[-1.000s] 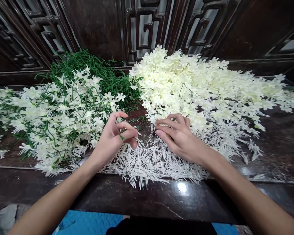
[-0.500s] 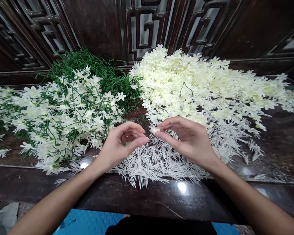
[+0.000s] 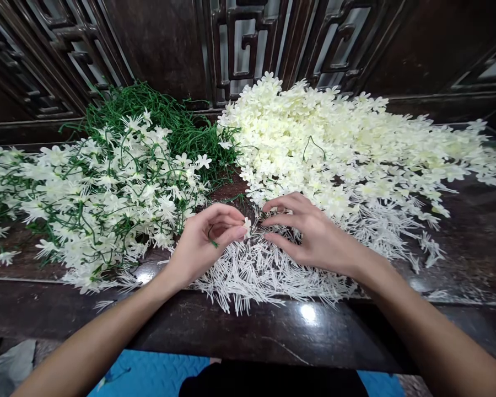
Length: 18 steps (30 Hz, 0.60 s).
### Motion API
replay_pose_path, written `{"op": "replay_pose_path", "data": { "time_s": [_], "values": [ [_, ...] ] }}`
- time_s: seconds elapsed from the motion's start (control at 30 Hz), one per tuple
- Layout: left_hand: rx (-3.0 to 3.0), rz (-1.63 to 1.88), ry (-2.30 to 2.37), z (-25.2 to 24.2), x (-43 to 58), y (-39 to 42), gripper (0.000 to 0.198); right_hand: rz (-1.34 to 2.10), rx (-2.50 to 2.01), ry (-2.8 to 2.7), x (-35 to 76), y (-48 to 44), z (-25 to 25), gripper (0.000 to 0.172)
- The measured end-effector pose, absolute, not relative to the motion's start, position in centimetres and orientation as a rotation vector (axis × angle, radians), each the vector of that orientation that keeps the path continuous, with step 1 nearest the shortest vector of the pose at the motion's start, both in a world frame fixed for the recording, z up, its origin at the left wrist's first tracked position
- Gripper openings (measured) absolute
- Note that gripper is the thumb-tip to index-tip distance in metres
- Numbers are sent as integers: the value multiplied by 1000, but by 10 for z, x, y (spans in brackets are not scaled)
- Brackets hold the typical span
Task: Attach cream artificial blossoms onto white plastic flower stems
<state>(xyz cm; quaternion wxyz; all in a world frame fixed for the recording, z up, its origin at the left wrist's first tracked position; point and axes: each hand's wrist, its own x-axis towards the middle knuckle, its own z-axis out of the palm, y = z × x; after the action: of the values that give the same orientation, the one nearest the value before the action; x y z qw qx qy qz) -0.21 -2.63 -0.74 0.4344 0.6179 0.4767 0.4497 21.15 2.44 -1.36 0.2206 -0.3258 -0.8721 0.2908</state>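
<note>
From where I stand, the left hand [image 3: 210, 241] pinches a small white flower [image 3: 247, 224] at its fingertips, above the worktop [image 3: 215, 322], with a green stem [image 3: 213, 242] showing in the palm. Beside it, the right hand [image 3: 312, 231] has its fingers parted; I can't tell whether they touch anything. Plenty looks joined in the stemmed blooms [image 3: 107, 201] leftward; plenty remains: loose blossoms [image 3: 310, 129] and green stems [image 3: 143, 107] towards the far edge, white stamens [image 3: 264, 275] nearer the front. Dark carved panelling [image 3: 161, 49] stands behind, a blue mat [image 3: 161, 369] below.

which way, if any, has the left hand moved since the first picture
Yes: the left hand has shifted slightly right, judged against the dark wooden panel.
</note>
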Motion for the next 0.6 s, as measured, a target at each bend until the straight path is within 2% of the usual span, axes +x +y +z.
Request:
{"op": "replay_pose_path", "data": {
  "time_s": [0.27, 0.47, 0.6],
  "values": [
    [1532, 1078, 1232, -8, -2, -24, 4, 769, -938, -2493, 214, 26, -17, 9],
    [1533, 1086, 1226, -10, -3, -21, 4, 1072, -858, -2311, 209, 21, -5, 16],
    [1515, 1054, 1217, -10, -2, -22, 4, 1085, -833, -2246, 205, 15, -4, 16]
  ]
}}
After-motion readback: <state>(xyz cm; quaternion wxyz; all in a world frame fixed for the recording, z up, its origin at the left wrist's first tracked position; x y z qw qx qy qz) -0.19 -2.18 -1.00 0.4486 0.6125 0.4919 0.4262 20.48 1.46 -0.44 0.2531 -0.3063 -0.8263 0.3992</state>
